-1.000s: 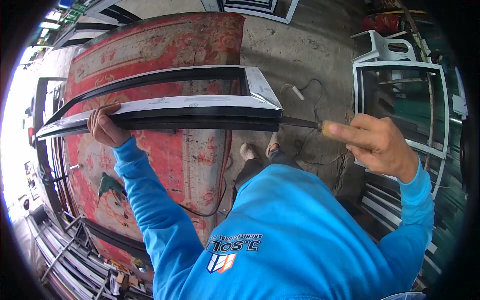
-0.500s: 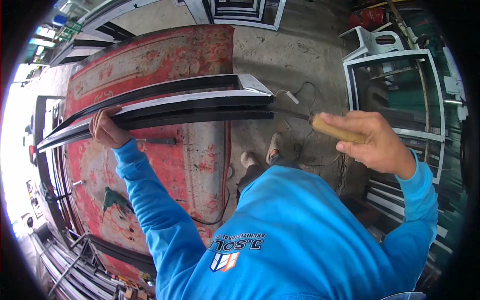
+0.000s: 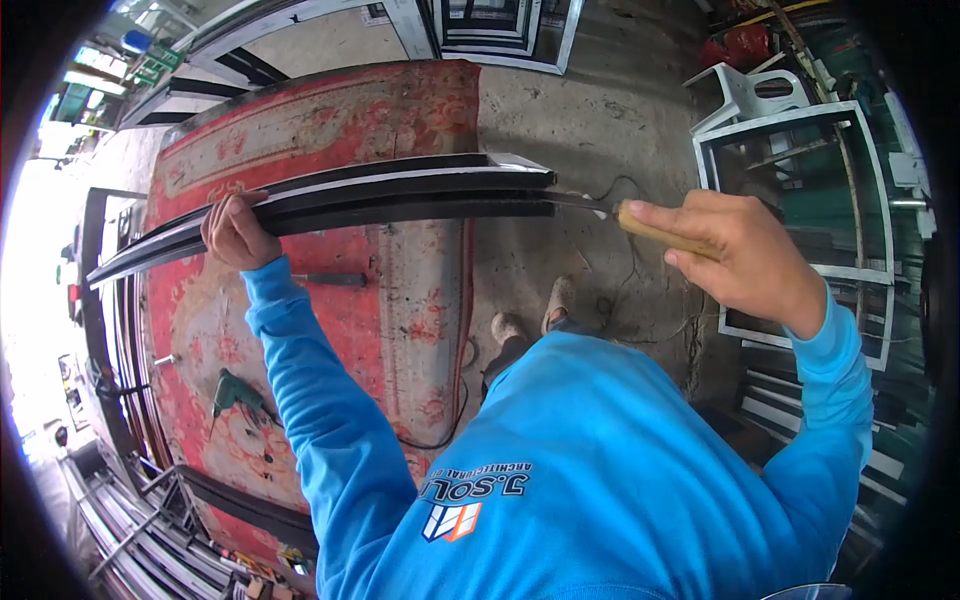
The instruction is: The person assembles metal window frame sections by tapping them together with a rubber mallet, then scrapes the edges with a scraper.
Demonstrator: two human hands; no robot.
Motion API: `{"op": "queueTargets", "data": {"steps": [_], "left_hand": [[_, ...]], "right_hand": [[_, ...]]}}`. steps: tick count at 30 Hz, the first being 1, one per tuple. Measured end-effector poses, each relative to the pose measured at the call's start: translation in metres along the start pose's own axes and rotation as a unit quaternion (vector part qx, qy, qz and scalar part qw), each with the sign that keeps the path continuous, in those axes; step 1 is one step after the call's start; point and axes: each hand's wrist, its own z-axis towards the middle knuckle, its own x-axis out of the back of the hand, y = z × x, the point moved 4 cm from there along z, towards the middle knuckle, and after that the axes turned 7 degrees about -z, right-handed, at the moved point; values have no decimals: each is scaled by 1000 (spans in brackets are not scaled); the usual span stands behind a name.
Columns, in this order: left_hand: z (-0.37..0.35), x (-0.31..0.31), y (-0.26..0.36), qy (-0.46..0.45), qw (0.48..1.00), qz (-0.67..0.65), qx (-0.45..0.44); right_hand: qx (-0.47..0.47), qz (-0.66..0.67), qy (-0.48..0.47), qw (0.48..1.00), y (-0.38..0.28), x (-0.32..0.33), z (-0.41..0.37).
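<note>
A long black window frame [image 3: 400,208] with white film on its faces lies across the table, its right end jutting past the table's edge. My left hand [image 3: 238,232] is wrapped around the frame's near rail, left of its middle. In my right hand [image 3: 745,250] is a wooden-handled file [image 3: 668,232], with the fingers along its handle. Its narrow metal blade points left and meets the open end of the near rail; the tip is hidden there. Below the frame, a dark-handled tool [image 3: 335,280] rests on the table.
Red patterned covering drapes the table [image 3: 405,330]. A green drill [image 3: 238,395] with a cord lies on it. A glazed frame [image 3: 800,210] and a white plastic chair [image 3: 750,95] stand at the right. More frames [image 3: 500,40] are at the back; metal bars [image 3: 140,530] lie lower left.
The frame has tilted, so less of its white-filmed face shows. My right hand has moved slightly left, bringing the file's handle nearer the rail end. My left hand keeps its grip.
</note>
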Motion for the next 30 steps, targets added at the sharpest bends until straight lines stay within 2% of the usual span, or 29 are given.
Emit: {"op": "queueTargets", "data": {"steps": [5, 8, 10, 13, 14, 16, 20, 22, 23, 25, 26, 28, 29, 30], "left_hand": [[2, -2, -5, 0, 1000, -10, 2], [1, -1, -7, 0, 1000, -6, 7], [1, -1, -7, 7, 1000, -6, 9], [2, -1, -6, 12, 1000, -11, 14], [1, -1, -7, 13, 1000, -14, 19], [1, -1, -7, 15, 1000, -12, 18], [0, -1, -6, 18, 1000, -3, 23], [0, 1, -5, 17, 1000, -4, 21], [0, 1, -5, 15, 1000, -5, 20], [0, 1, -4, 16, 1000, -7, 15], [0, 2, -4, 17, 1000, -9, 12], [-2, 3, -3, 19, 1000, -9, 10], [-3, 4, -4, 21, 1000, -8, 10], [-5, 4, -4, 22, 1000, -8, 10]], "right_hand": [[12, -59, 21, 998, -21, 2, -4], [-23, -43, -15, 999, -20, -5, -3], [7, 85, 52, 995, -13, -21, -5], [-33, 161, 38, 986, -9, -24, -10], [-33, 159, 39, 986, -10, -20, -14], [-121, 116, -5, 986, -2, -13, -25], [-113, 173, 44, 978, 15, -29, -46], [-194, 386, 116, 894, 24, -43, -53], [-193, 386, 118, 894, 21, -49, -49], [-134, 535, 213, 807, 16, -57, -38], [-134, 534, 215, 807, 22, -65, -37], [-132, 428, 110, 887, 33, -81, -33], [-132, 427, 112, 888, 29, -83, -30], [-167, 463, 82, 867, 21, -90, -24]]}}
